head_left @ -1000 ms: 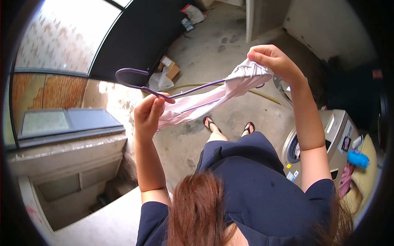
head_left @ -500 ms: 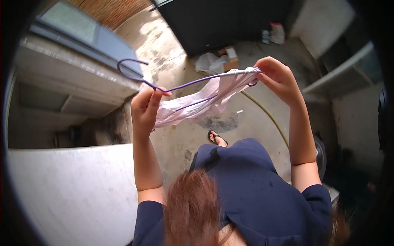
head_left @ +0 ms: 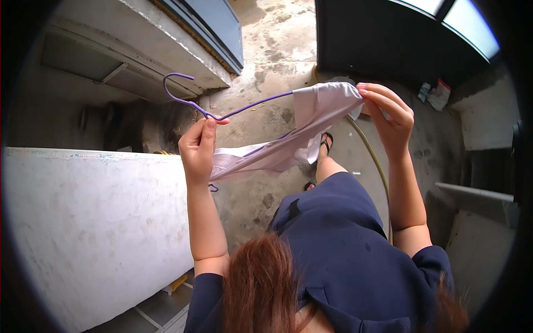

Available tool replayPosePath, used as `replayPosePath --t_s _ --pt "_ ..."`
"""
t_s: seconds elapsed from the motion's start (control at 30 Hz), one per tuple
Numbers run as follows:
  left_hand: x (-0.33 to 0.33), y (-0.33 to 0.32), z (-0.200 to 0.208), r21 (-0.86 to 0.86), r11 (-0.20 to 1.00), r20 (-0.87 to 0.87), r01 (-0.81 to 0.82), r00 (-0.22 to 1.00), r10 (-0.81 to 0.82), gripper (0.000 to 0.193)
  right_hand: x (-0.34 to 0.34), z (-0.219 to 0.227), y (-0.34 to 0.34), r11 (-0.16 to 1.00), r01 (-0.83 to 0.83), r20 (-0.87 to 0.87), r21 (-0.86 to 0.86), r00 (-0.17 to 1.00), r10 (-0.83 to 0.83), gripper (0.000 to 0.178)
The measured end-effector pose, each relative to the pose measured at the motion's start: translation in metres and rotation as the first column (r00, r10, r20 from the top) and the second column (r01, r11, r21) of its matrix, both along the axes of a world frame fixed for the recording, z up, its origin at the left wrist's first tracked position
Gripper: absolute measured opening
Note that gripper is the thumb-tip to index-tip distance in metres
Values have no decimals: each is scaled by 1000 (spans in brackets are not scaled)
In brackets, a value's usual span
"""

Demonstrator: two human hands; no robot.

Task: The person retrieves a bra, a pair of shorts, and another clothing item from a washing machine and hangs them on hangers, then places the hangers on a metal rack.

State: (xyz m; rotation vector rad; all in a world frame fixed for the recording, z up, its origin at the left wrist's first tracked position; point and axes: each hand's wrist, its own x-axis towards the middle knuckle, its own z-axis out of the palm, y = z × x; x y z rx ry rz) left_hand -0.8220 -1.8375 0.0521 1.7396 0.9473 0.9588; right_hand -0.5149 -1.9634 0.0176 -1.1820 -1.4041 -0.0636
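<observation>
A purple clothes hanger (head_left: pixel 252 104) is held out in front of me, its hook curling up at the left. My left hand (head_left: pixel 198 147) pinches it at the neck, just below the hook. A pale pink-white garment (head_left: pixel 327 105) hangs on the hanger, pulled over its right arm and sagging toward the left. My right hand (head_left: pixel 391 114) grips the cloth at the far right end with thumb and fingers. The hanger's right end is hidden inside the cloth. Its lower left tip shows beneath the garment, next to my left wrist.
To my left is a white slab counter (head_left: pixel 100 227). A hose (head_left: pixel 371 147) runs along the concrete floor (head_left: pixel 261 200) at the right. Bags (head_left: pixel 438 95) lie by the dark panel (head_left: pixel 377 44) ahead. A pale ledge (head_left: pixel 474 191) juts out at the right.
My body and view have turned, with a foot stepping forward. The cloth at the right end looks smoother and more spread over the hanger. Both hands keep their hold.
</observation>
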Motion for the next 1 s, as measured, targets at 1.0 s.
replayPosePath --t_s 1.0 --pt "155 511 -2 198 980 5 0 1000 -1 26 119 34 543 912 -253 81 -322 953 293 26"
